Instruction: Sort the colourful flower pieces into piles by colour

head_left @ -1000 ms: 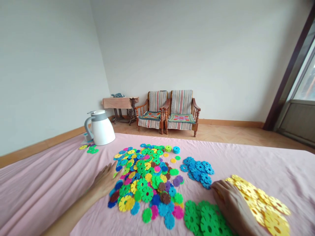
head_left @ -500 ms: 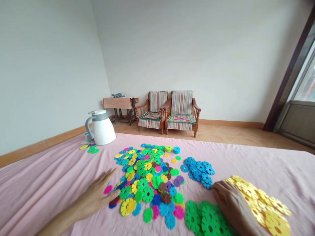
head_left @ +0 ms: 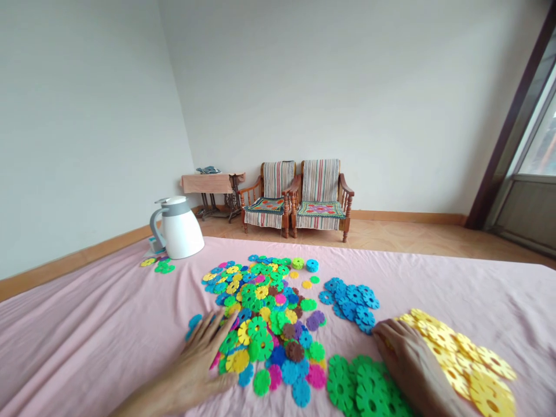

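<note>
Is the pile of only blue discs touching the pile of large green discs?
Apart. The head view shows pink cloth between the blue pile and the green pile.

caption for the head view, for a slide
Left hand on a mixed heap of colorful discs, right hand between green and yellow piles.

Pink cloth (head_left: 121,324) covers the desk (head_left: 434,278), bearing mixed discs (head_left: 261,292), blue discs (head_left: 351,301), green discs (head_left: 369,388), yellow discs (head_left: 460,353) and a white jug (head_left: 182,233).

This looks like a room in a home: two wooden armchairs (head_left: 321,191) with striped covers and a cloth-draped side table (head_left: 207,183) line a plain wall (head_left: 325,87).
</note>
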Action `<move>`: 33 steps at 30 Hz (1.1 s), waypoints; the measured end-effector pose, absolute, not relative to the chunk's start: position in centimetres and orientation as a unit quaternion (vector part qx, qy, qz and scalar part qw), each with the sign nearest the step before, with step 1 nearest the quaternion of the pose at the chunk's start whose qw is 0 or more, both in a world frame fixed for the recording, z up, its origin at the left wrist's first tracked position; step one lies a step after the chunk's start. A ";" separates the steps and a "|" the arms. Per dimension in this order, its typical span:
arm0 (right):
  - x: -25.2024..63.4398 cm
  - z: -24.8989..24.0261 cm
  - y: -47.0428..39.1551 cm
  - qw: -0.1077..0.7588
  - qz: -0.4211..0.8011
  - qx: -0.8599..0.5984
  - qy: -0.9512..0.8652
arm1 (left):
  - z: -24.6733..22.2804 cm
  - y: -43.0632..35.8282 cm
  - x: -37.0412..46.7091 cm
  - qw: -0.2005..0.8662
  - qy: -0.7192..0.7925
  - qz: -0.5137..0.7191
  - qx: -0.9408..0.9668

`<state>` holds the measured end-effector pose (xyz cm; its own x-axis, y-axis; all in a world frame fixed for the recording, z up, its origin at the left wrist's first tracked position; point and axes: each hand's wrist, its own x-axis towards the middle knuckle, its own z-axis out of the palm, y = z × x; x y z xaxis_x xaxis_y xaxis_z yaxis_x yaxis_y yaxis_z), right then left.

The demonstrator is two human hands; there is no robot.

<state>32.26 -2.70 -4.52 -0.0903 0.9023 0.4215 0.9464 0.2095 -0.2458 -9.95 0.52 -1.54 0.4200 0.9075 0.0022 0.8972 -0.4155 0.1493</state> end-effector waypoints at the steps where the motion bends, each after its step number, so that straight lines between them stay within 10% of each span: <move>1: 32.2 -4.5 -2.7 0.248 -0.043 -0.627 -0.737 | -1.5 0.6 -9.4 0.066 0.539 0.036 0.839; 33: 32.2 -4.2 -2.7 0.267 -0.072 -0.612 -0.741 | 1.6 8.8 -0.7 0.093 0.425 0.183 0.881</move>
